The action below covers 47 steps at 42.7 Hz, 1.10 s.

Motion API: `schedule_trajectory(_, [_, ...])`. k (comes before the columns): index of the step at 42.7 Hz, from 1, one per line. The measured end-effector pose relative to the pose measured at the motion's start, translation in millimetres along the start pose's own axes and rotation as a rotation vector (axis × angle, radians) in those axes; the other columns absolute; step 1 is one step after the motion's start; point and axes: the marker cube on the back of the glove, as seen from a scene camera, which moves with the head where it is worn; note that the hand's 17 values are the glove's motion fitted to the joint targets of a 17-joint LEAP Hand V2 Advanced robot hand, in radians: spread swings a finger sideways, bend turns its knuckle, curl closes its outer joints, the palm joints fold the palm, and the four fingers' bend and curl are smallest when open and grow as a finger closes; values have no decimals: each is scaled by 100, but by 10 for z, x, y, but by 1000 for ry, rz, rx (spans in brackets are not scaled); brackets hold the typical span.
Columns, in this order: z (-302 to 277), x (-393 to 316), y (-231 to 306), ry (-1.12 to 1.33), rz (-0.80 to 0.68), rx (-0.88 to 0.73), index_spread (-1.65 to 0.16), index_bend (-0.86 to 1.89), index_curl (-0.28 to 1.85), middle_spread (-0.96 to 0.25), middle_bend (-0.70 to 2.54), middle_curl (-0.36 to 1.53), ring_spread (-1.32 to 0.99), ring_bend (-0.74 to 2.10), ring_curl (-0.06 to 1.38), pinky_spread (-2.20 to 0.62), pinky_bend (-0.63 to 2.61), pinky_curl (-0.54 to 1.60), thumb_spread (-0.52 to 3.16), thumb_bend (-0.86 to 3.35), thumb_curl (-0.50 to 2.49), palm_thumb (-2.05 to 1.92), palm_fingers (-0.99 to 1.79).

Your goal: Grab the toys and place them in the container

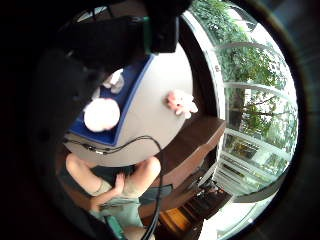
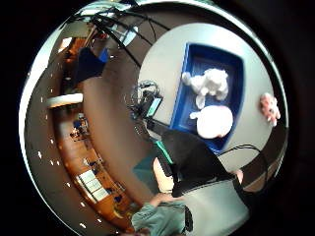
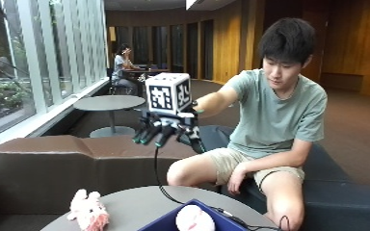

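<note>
While my right hand hangs high above the table with fingers relaxed, holding nothing, two white toys lie in the blue container; the pink toy sits on the table at its 9 o'clock.

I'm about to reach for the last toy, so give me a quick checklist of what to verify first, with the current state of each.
1. Pink toy lies on the round table, outside the container, nothing covering it: ok.
2. Gloved right hand holds nothing, fingers hanging relaxed above the table: ok.
3. Blue container has bare floor left beside the two white toys already in it: ok.
4. Pink toy stands apart from the container's wall, leaving space for fingers around it: ok.
5. Cable trails across the table edge near the container, away from the pink toy: ok.
6. Bare hand rests on the thigh, off the table: ok.
</note>
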Motion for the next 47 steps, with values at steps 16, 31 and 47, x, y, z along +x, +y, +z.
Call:
schedule_trajectory(16, [-651,2088,252,31,245,72,-22,8,46,5,12,39,4,28,41,7,106,39,119,-2,55,2,-27])
schedule_trajectory(31, [895,3528,-454,-100,250,-63,-23,8,32,3,12,31,6,21,39,8,97,36,122,-2,45,4,-26])
schedule_trajectory(47, [2275,3922,-790,-140,230,-148,-20,0,19,6,5,22,7,16,37,9,99,36,115,-3,39,1,-49])
